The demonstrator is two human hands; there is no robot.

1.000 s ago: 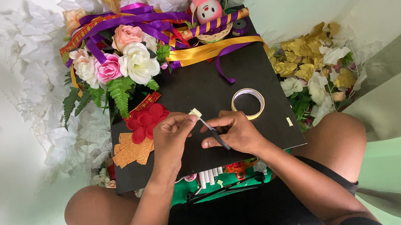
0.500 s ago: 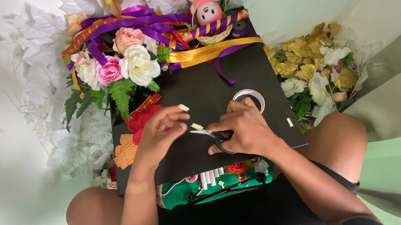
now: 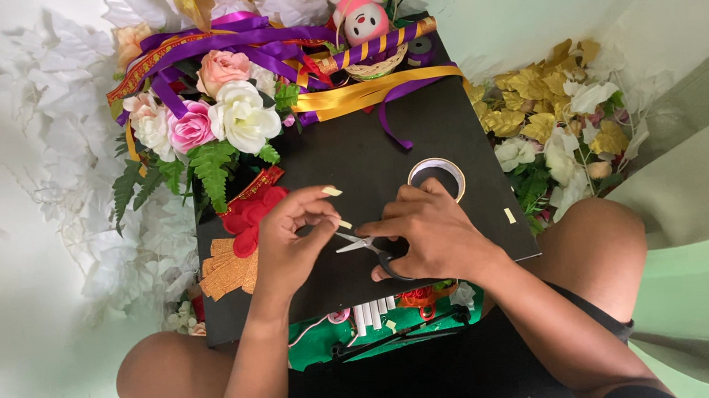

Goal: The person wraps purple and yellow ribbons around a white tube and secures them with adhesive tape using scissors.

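Note:
My right hand (image 3: 428, 235) grips small scissors (image 3: 366, 246) with open blades over a black board (image 3: 385, 155) resting on my knees. My left hand (image 3: 290, 246) sits just left of the blades, fingers pinched on a tiny pale strip piece (image 3: 345, 224); another small pale piece (image 3: 331, 191) sticks to a raised fingertip. A roll of clear tape (image 3: 436, 176) lies on the board just beyond my right hand.
Pink and white fabric flowers (image 3: 212, 117), purple and gold ribbons (image 3: 330, 59) and a small plush toy (image 3: 365, 15) crowd the board's far edge. Red flower and gold trim (image 3: 239, 239) lie at its left. Gold-leaf flowers (image 3: 551, 123) sit right, a green tray (image 3: 377, 321) below.
My left hand moved away toward the red flower, then came back next to the scissors. The scissors stayed in my right hand, blades now open near the pale piece.

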